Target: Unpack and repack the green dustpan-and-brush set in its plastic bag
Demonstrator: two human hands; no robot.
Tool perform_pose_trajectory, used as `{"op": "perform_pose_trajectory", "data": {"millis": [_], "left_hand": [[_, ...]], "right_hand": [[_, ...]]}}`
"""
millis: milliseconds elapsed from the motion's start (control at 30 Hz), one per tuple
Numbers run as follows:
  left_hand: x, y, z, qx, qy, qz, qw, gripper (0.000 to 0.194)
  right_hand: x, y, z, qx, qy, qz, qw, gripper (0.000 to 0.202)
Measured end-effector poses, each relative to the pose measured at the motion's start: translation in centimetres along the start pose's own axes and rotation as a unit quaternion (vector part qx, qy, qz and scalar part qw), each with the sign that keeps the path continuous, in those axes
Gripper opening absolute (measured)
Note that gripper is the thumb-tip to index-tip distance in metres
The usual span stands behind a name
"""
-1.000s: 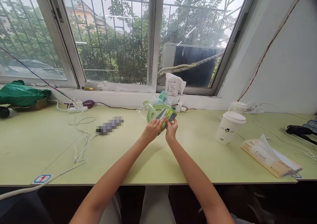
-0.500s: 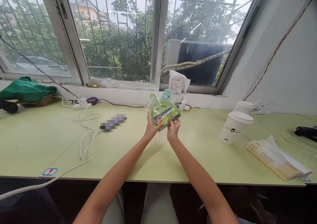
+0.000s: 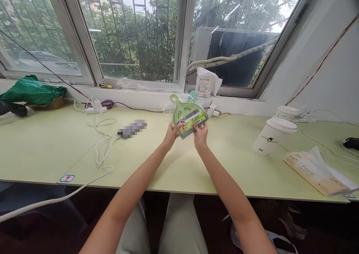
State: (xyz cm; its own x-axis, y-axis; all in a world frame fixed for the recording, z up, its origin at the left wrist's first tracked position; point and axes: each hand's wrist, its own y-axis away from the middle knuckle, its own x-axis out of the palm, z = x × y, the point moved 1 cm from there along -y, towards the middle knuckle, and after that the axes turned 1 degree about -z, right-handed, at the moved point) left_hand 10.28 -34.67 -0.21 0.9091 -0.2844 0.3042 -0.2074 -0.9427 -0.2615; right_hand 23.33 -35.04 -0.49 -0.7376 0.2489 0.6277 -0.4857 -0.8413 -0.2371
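A green dustpan (image 3: 179, 111) with a grey-bristled brush, wrapped in clear plastic, is held up over the back half of the table. My left hand (image 3: 170, 137) grips its lower left edge. On the lower right, my right hand (image 3: 200, 134) holds the pack with the thumb on the front, by the printed label (image 3: 193, 122). The pan's handle points up and to the left, and a teal handle shows behind it. Fingers behind the pack are hidden.
Two white paper cups (image 3: 273, 136) and a tissue pack (image 3: 316, 171) lie right on the green table (image 3: 179, 177). Left are a blurred grey object (image 3: 133, 129), white cables, a power strip (image 3: 97, 109) and a green bag (image 3: 30, 92). A white package (image 3: 206, 82) sits on the sill.
The camera view has tilted down and shifted slightly left. Both hands still hold the pack, which has turned slightly, and the right hand sits a little farther out along its edge.
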Motion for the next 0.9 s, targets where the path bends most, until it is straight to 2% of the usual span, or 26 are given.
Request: {"op": "perform_pose_trajectory", "data": {"millis": [67, 133, 267, 333, 400, 500, 567, 733, 900], "left_hand": [[-0.1, 0.0, 0.0, -0.024, 0.032, 0.016, 0.999, 0.060], [-0.1, 0.3, 0.3, -0.038, 0.040, 0.033, 0.998, 0.062], [0.8, 1.2, 1.4, -0.126, 0.024, 0.156, 0.979, 0.069], [1.0, 1.1, 1.7, -0.161, 0.015, 0.177, 0.971, 0.065], [0.7, 0.5, 1.6, -0.141, 0.031, 0.128, 0.981, 0.060], [-0.1, -0.4, 0.9, -0.045, 0.080, 0.035, 0.995, 0.056], [-0.4, -0.4, 0.6, -0.016, 0.097, 0.005, 0.995, 0.055], [0.1, 0.5, 0.4, -0.032, 0.102, 0.011, 0.994, 0.054], [-0.6, 0.2, 0.6, -0.025, 0.026, -0.021, 0.999, 0.056]], "right_hand": [[0.2, 0.3, 0.1, -0.004, 0.006, 0.007, 1.000, 0.047], [0.3, 0.5, 0.2, -0.006, 0.018, 0.003, 1.000, 0.043], [0.0, 0.2, 0.8, -0.024, 0.038, -0.042, 0.998, 0.041], [-0.1, 0.0, 1.1, -0.022, 0.031, -0.049, 0.998, 0.041], [0.0, 0.0, 1.2, -0.006, 0.014, -0.042, 0.999, 0.039], [0.4, 0.6, 0.8, 0.021, -0.001, -0.015, 1.000, 0.037], [0.7, 1.2, 0.3, 0.026, -0.002, 0.003, 1.000, 0.037], [0.5, 1.5, -0.5, 0.020, 0.011, 0.002, 1.000, 0.036], [0.0, 0.7, -0.9, 0.030, 0.009, 0.005, 1.000, 0.034]]}}
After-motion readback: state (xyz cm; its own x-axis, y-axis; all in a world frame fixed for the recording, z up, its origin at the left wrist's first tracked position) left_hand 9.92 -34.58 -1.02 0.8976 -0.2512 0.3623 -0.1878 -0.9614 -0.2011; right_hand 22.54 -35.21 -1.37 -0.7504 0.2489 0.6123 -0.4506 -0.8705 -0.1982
